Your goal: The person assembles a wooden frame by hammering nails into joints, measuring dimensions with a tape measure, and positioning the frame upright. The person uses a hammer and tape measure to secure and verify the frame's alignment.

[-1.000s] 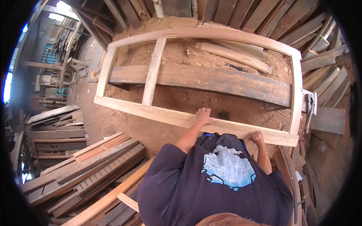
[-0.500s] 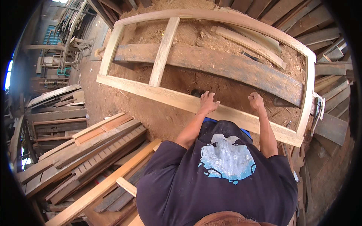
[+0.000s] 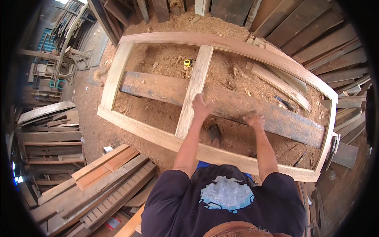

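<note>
A pale wooden frame [image 3: 252,160] lies across the ground in front of me, with a loose-looking crossbar [image 3: 194,89] spanning it left of the middle. My left hand [image 3: 202,107] is at the crossbar's right edge, fingers apart and touching or nearly touching the wood; it does not wrap round it. To the right, my right hand [image 3: 256,121] hovers over or lightly touches a thick, dusty beam [image 3: 272,114] inside the frame's outline. Its fingers are loosely bent, apart and hold nothing.
A yellow tape measure [image 3: 188,63] and a dark-handled tool [image 3: 285,103] lie inside the frame's outline, among sawdust and offcuts [image 3: 278,85]. Stacked boards [image 3: 114,185] stand at lower left. Planks [image 3: 312,35] lean at the far right. My foot [image 3: 214,133] shows behind the near rail.
The crossbar has shifted right along the frame. My left hand has gone from the near rail to the crossbar; my right hand has uncurled and reached forward. The view has shifted too.
</note>
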Action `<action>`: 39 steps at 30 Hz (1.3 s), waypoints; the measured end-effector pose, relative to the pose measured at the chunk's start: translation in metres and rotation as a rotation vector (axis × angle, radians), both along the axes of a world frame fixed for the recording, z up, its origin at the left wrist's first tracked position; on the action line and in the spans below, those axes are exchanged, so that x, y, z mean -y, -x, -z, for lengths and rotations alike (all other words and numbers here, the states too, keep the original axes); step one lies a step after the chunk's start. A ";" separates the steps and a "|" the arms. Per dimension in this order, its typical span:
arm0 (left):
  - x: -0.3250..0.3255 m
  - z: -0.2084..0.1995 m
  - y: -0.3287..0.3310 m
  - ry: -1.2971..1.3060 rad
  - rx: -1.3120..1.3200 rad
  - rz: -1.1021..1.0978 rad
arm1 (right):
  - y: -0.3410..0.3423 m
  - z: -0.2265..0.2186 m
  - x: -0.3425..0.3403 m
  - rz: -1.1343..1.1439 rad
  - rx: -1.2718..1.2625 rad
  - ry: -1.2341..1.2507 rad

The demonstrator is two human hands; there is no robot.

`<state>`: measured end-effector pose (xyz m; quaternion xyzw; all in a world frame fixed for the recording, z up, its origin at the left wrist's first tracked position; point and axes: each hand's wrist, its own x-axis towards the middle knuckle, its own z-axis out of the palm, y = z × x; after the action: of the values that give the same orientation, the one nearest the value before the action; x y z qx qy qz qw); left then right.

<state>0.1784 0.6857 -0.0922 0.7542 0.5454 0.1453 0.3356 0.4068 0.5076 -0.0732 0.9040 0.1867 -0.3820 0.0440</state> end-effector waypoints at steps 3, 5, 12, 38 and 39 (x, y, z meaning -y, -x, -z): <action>-0.072 0.025 0.019 -0.135 0.158 -0.074 | 0.022 0.024 -0.026 -0.022 0.021 0.066; -0.117 0.038 0.017 -0.135 0.153 -0.067 | 0.030 0.035 -0.034 -0.011 0.060 0.078; -0.233 0.069 -0.040 0.019 0.149 -0.059 | 0.026 0.035 -0.049 -0.029 0.061 0.138; -0.371 0.123 -0.159 0.736 0.707 -0.356 | 0.022 0.070 -0.036 -0.048 0.097 0.052; -0.369 0.116 -0.158 0.713 0.704 -0.361 | 0.020 0.065 -0.040 -0.029 0.089 0.047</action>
<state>0.3366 1.0546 -0.2086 0.3929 0.5364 0.2508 0.7036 0.3867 0.5481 -0.1383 0.9160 0.1887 -0.3452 0.0788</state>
